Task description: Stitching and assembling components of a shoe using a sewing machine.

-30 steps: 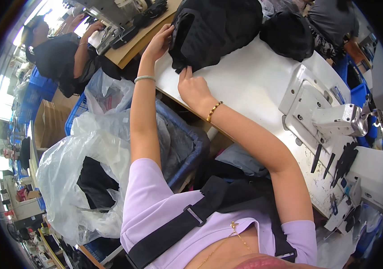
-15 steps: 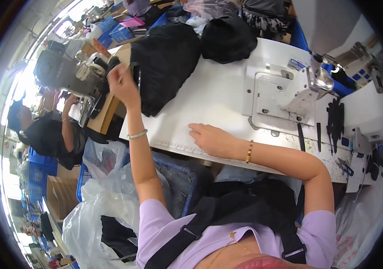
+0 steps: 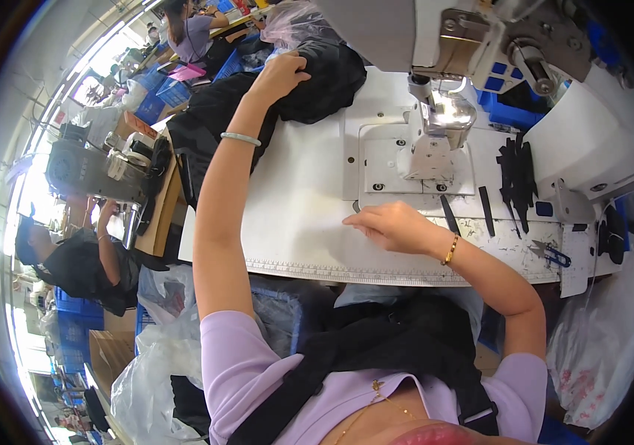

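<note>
At the far side of the white sewing table (image 3: 294,200), my left hand (image 3: 280,80) is curled closed at a bunched black cloth piece (image 3: 328,78), its fingertips against the fabric. A second black cloth (image 3: 217,111) lies under and beside my left wrist, toward the table's left edge. My right hand (image 3: 395,226) is low over the table in front of the sewing machine's post (image 3: 435,144). Its fingers are loosely stretched to the left and nothing is in them. Narrow black strips (image 3: 486,211) lie to its right.
The machine head (image 3: 472,44) overhangs the far right. More black strips (image 3: 517,178) and blue-handled thread snips (image 3: 552,254) lie on the right. At left are a grey machine (image 3: 83,174) and a co-worker (image 3: 83,252). Plastic bags (image 3: 153,371) and a blue crate (image 3: 280,311) are below.
My left hand has moved right and farther away, from near the left machine to the bunched black cloth. The view has shifted, and my right hand is now nearer the machine post.
</note>
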The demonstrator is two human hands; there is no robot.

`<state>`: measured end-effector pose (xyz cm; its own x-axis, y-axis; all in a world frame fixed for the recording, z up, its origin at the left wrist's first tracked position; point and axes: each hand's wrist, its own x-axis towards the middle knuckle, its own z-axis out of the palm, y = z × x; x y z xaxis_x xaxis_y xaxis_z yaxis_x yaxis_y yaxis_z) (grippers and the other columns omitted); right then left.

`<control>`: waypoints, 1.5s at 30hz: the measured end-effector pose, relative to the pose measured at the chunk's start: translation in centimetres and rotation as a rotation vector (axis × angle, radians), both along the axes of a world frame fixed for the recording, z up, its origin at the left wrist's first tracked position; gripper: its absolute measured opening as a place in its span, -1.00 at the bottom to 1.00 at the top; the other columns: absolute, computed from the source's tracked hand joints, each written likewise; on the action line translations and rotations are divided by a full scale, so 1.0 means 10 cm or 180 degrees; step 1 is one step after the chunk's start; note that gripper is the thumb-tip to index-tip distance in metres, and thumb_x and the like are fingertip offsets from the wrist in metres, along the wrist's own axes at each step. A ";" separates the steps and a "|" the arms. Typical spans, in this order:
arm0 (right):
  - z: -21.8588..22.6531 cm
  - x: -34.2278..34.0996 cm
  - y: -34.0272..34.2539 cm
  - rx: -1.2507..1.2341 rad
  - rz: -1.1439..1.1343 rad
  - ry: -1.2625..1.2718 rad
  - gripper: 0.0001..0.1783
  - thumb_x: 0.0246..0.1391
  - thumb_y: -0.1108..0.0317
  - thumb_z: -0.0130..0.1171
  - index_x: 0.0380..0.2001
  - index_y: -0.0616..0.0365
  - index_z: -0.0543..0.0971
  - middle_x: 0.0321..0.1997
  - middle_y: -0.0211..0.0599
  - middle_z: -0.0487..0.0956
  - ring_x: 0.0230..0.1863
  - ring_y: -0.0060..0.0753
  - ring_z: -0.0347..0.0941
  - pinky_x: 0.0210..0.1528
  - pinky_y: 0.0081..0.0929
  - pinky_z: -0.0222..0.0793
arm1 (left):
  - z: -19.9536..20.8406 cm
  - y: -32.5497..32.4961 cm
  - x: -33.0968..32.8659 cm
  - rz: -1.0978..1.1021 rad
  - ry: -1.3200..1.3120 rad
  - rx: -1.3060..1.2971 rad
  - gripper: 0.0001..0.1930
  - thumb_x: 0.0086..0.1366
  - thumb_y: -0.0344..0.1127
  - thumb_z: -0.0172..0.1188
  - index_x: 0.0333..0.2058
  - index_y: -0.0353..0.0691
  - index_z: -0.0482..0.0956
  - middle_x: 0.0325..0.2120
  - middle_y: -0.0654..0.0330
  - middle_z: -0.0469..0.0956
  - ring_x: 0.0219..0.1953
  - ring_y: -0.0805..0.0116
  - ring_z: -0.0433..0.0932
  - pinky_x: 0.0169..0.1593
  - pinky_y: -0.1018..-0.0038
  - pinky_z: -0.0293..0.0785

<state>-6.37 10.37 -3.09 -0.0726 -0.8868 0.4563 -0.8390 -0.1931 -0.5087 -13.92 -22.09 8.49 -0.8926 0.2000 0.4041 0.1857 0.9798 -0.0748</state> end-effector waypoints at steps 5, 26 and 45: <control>0.06 0.02 0.05 0.0119 -0.0011 -0.0023 -0.75 0.03 0.40 0.06 -0.17 0.05 0.50 -0.35 -0.34 0.58 -0.40 -0.17 0.52 -0.39 -0.29 0.43 | 0.28 -0.20 -0.02 -0.0262 0.0128 0.0188 -0.77 0.14 -0.26 0.16 -0.30 -0.29 0.53 -0.38 -0.09 0.53 -0.31 -0.07 0.51 -0.23 0.24 0.42; 0.78 -0.08 0.32 -0.0674 -0.0282 -0.3982 -0.69 0.11 0.22 0.15 -0.55 0.23 0.43 -0.62 -0.33 0.53 -0.70 -0.56 0.49 -0.77 -0.78 0.22 | 0.19 2.09 1.27 0.0071 0.0822 0.3818 -0.75 0.26 -0.33 0.13 -0.56 -0.35 0.49 -0.74 0.43 0.30 -0.67 0.75 0.23 -0.67 0.70 0.20; 0.79 -0.27 0.46 -0.1512 -0.1284 -0.3536 -0.74 0.17 0.32 0.04 -0.24 0.35 0.51 -0.55 -0.23 0.57 -0.78 -0.56 0.41 -0.78 -0.74 0.20 | 0.07 2.05 0.35 -0.0583 -0.0208 0.4488 -0.84 0.11 -0.56 0.07 -0.34 -0.33 0.59 -0.55 0.35 0.51 -0.65 0.72 0.30 -0.62 0.73 0.14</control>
